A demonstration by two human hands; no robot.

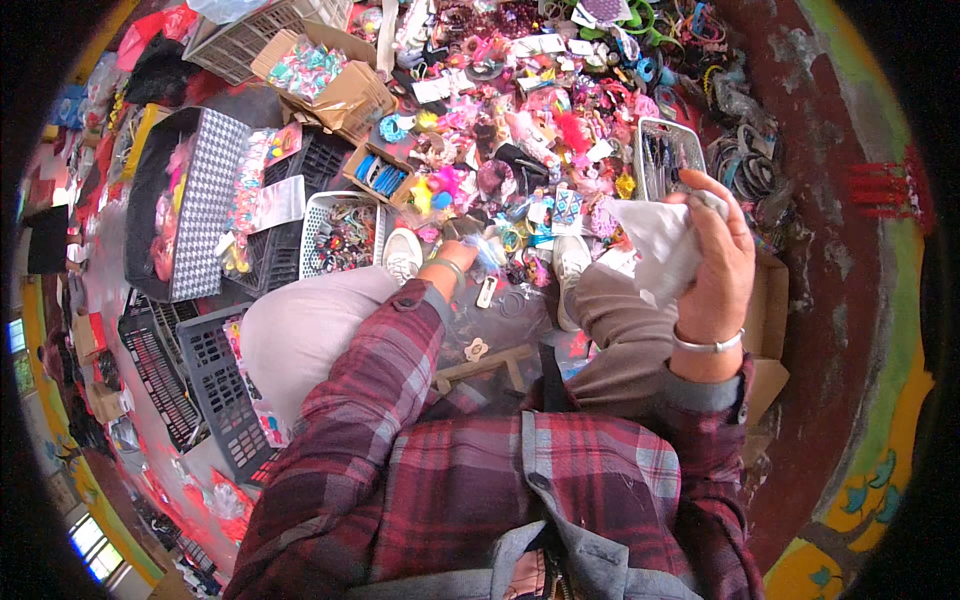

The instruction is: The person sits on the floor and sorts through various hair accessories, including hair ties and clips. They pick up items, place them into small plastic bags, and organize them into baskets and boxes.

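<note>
Raised at the right, my right hand (718,262) has its fingers closed on a thin, crumpled white sheet (657,245); whether it is paper or plastic I cannot tell. Low between my shoes, my left hand (455,257) is at the near edge of a pile of small accessories (530,120). Its fingers look closed at a bluish clear plastic packet (487,254), with the fingertips partly hidden. A small pale tag with a hole (487,291) lies just below that packet. Near it, a blue-and-white patterned card (567,212) sits by my right shoe.
To the left stand a white basket of small items (309,240), a small carton of blue pieces (378,177), a houndstooth box (212,215) and a dark crate (215,375). An open carton of packets (310,75) is farther back. A grey basket (645,160) stands at the right.
</note>
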